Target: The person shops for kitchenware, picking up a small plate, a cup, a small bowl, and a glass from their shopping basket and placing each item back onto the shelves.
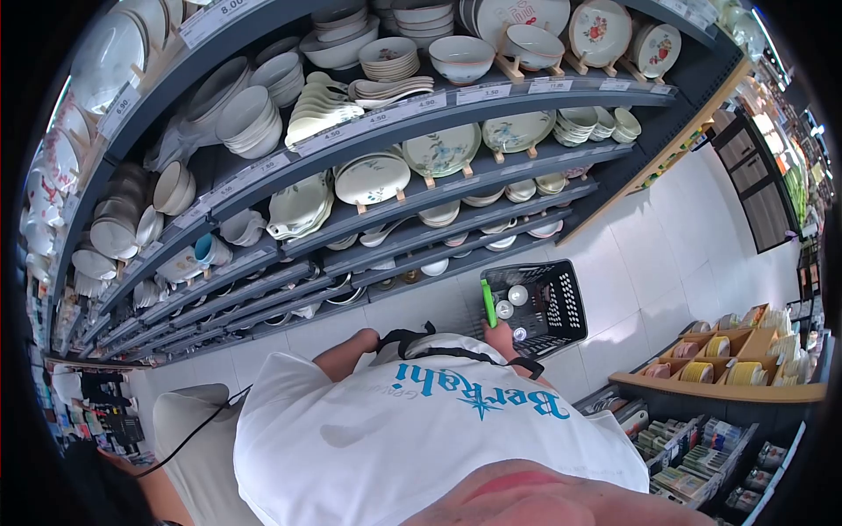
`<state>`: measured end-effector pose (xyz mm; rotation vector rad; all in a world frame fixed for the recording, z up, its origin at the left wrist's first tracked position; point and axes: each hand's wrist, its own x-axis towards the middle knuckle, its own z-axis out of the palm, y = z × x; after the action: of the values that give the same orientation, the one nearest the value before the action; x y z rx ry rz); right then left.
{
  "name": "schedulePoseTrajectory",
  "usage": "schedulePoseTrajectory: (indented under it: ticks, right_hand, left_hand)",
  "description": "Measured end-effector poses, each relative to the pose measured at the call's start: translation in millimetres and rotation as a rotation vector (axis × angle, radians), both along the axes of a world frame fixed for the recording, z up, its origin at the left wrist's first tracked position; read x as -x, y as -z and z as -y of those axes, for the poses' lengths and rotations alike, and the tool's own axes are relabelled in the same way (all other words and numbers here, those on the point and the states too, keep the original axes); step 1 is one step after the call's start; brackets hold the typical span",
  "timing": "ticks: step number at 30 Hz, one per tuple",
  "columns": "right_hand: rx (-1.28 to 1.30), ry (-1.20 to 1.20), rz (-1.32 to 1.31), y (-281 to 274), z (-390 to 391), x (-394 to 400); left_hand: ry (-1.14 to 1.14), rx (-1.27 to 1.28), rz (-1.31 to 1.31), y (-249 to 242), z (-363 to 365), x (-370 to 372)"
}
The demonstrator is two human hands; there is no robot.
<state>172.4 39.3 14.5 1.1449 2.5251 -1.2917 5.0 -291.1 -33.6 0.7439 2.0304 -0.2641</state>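
My right hand point(501, 338) is closed around the green handle point(488, 303) of a black shopping basket point(574, 298), which hangs at my front right. Several small whitish, round pieces, perhaps cups or jars point(517, 295), lie inside the basket. On the other side, my left arm point(348, 353) reaches forward from the sleeve, close to a black strap point(405, 337) across my front. The fingers of that hand cannot be made out. Nearest to both hands is the shelf unit with crockery point(386, 230).
Long grey shelves point(491, 105) ahead hold stacked bowls point(250, 121), plates point(441, 149) and spoons point(320, 110). A low display point(745, 381) with wooden compartments stands at right. Pale floor tiles point(614, 272) run between. Another person point(88, 473) is partly visible at lower left.
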Motion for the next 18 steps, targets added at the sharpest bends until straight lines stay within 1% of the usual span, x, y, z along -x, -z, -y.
schedulePoseTrajectory:
  ticks: [1, 3, 4, 5, 6, 7, 8, 10, 11, 13, 14, 16, 17, 18]
  right_hand:
    - [0.030, -0.001, 0.016, 4.0, -1.5, 0.0]
    - [0.046, -0.007, 0.006, 6.5, -3.9, -1.1]
    - [0.062, -0.009, -0.001, 7.5, -2.9, -1.6]
    - [0.029, -0.022, 0.018, 15.6, -3.4, -1.3]
    - [0.000, -0.032, 0.040, 24.7, -4.3, -1.6]
    - [0.029, -0.009, 0.064, 18.2, -3.2, 0.2]
    - [0.021, 0.003, 0.070, 10.4, -1.7, -0.2]
    - [0.052, 0.016, 0.035, 15.2, -1.7, -1.5]
    - [0.057, 0.027, 0.039, 19.3, -2.2, -2.7]
    - [0.030, 0.026, -0.069, 23.6, -0.8, -3.2]
    - [0.029, 0.032, -0.067, 24.3, 0.4, -3.3]
    - [-0.005, 0.049, -0.031, 20.2, 0.2, -2.6]
    - [-0.001, 0.075, 0.008, 23.1, 0.5, -2.6]
    - [0.057, 0.086, 0.005, 22.1, -0.3, -1.7]
  left_hand:
    - [0.001, 0.001, -0.002, 1.7, -0.9, 1.2]
    - [-0.077, -0.080, -0.058, 9.5, 2.1, 3.5]
    - [-0.071, -0.070, -0.055, 12.8, 2.9, 4.5]
    - [-0.127, -0.108, -0.084, 16.1, 4.0, 6.5]
    - [-0.180, -0.142, -0.112, 15.4, 6.1, 8.0]
    - [-0.174, -0.163, -0.127, 4.9, 4.0, 8.8]
    - [-0.159, -0.143, -0.117, 4.1, 5.9, 10.0]
    - [-0.040, -0.169, -0.069, 8.2, 3.7, 17.7]
    - [-0.029, -0.165, -0.064, 11.4, 1.4, 20.8]
    - [0.056, -0.162, -0.009, 13.6, -0.6, 29.1]
    - [0.062, -0.162, -0.006, 13.5, -0.3, 36.4]
    - [0.165, -0.095, -0.020, 18.9, -1.1, 48.9]
    - [0.174, -0.108, -0.027, 23.1, 0.7, 56.9]
    - [0.180, -0.118, -0.030, 27.1, 3.9, 66.0]
